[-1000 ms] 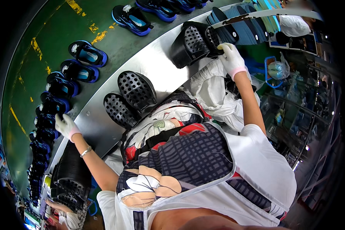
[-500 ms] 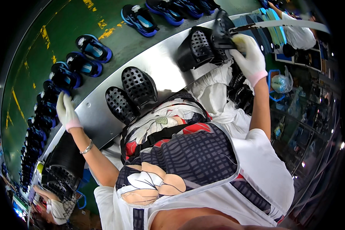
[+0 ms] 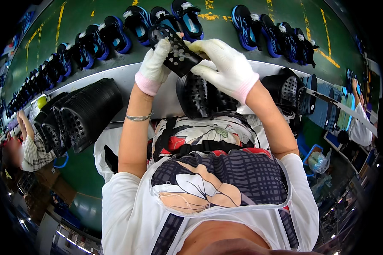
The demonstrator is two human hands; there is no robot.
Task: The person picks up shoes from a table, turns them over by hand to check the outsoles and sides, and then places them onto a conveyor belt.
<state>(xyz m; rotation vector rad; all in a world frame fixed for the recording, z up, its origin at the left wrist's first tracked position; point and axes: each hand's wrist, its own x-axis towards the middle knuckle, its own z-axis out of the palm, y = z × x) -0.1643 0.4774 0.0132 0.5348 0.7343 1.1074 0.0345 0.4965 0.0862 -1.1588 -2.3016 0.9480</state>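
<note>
Both gloved hands hold a black perforated plastic shoe insert (image 3: 177,54) above the metal ledge, its rounded toe pointing up and left. My left hand (image 3: 156,63) grips its left side, with the thumb on the upper face. My right hand (image 3: 226,64) closes on its lower right end, and the palm-side fingers are partly hidden. Two more black perforated inserts (image 3: 195,97) stand on the ledge just below the hands, close to my apron. Beyond the raised insert, black and blue sneakers (image 3: 161,19) stand in a row on the green surface.
A nested stack of black inserts (image 3: 95,110) lies on the ledge (image 3: 151,102) at left; another pile (image 3: 290,87) is at right, beside upright blue insoles (image 3: 323,100). A pale bar (image 3: 342,108) crosses there. Co-workers (image 3: 37,148) stand at both sides.
My right hand has come from the right-hand pile to the middle, and my left hand has moved in to meet it. Both now hold one insert. The view has swung around.
</note>
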